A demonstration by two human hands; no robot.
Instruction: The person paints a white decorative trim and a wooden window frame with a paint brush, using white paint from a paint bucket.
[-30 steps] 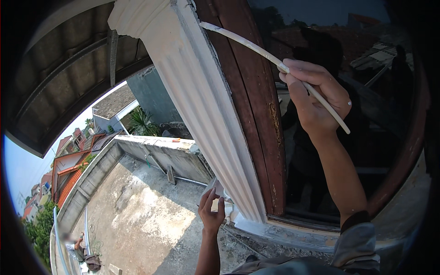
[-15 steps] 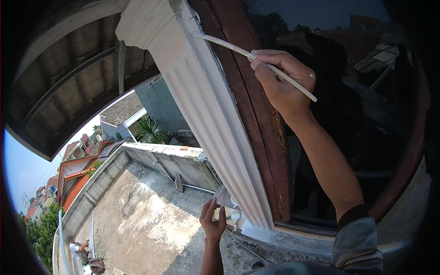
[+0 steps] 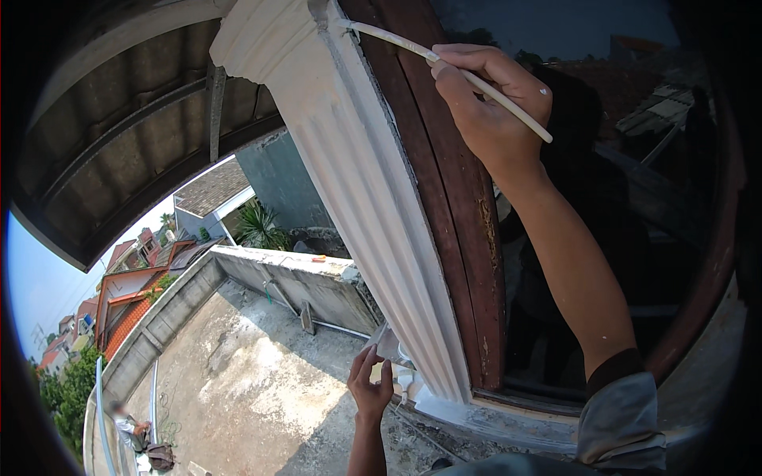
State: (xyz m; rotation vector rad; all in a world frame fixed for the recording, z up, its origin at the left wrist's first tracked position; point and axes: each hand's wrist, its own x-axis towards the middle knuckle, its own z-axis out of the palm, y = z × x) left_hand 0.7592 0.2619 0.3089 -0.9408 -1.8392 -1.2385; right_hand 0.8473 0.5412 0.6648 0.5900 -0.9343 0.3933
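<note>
My right hand (image 3: pixel 508 99) is raised at the upper right, its fingers closed around a thin paintbrush (image 3: pixel 492 91) with a pale handle. The brush's tip meets the right edge of a white fluted column (image 3: pixel 357 166), just below its moulded top, beside the brown wooden frame (image 3: pixel 452 190). My left hand (image 3: pixel 370 385) is low in the middle, palm up, fingers curved and apart from the thumb. Beside its fingertips, partly behind the column's foot, are a pale flat piece (image 3: pixel 387 344) and a white container (image 3: pixel 406 354). Whether the fingers touch them is unclear.
Dark window glass (image 3: pixel 603 238) fills the right side. A white-smeared ledge (image 3: pixel 492 416) runs under the column. Beyond lies a concrete terrace (image 3: pixel 246 381) with a low wall (image 3: pixel 317 285); a person (image 3: pixel 131 428) sits at its far left. A canopy (image 3: pixel 135 135) hangs upper left.
My right hand and the brush have moved slightly up, with the tip higher along the column's edge. The view has shifted a little; my left hand keeps nearly the same pose.
</note>
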